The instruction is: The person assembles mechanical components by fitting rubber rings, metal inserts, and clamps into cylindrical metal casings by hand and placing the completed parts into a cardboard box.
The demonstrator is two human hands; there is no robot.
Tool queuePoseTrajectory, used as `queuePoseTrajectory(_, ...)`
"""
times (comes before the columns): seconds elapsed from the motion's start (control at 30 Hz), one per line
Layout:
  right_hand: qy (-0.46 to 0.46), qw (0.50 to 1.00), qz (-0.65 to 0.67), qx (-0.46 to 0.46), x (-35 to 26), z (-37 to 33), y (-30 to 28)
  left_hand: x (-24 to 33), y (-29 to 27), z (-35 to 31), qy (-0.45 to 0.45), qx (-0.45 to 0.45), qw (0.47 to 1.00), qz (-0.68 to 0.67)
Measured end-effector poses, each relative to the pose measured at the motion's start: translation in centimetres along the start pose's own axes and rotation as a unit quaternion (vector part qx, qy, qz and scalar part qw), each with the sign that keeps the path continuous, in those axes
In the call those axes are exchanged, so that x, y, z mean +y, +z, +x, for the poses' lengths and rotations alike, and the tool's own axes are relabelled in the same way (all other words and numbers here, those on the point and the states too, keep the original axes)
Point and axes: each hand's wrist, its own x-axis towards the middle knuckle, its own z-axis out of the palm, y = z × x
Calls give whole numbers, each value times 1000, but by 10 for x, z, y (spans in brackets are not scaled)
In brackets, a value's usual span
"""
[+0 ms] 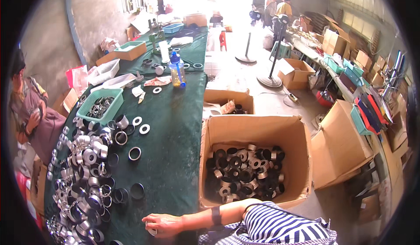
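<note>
My right hand [165,225] is low in the picture over the green-covered table [175,157], its forearm reaching in from the right. Its fingers are closed round a small silver metal ring [152,231], mostly hidden by the hand. My left hand is out of view. Left of my hand lies a large heap of silver and black metal rings [83,179], spread along the table's left side. A dark ring [137,191] and a silver ring [134,153] lie apart from the heap. Beside the table, a large cardboard box [258,124] holds many more rings.
A green basket [100,105] of thin rings and a blue-capped bottle [176,70] stand farther up the table. At the left edge, another person [33,109] holds something small. Fans [269,81] and cartons [297,72] stand beyond the box. A crowded bench runs along the right.
</note>
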Motion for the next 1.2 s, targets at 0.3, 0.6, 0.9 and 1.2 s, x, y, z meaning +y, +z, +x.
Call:
queuePoseTrajectory(0.3,2,998,65,-16,-11,-11,-39,5,4,-5,179,92,961,190)
queuePoseTrajectory(0.6,39,997,-40,-62,-18,-1,-64,-26,29,27,172,82,981,44)
queuePoseTrajectory(0.9,37,990,-80,-112,-28,6,-43,-39,35,21,193,109,970,97)
queuePoseTrajectory(1.2,66,955,-184,-225,-48,30,-58,-13,29,20,265,120,945,152)
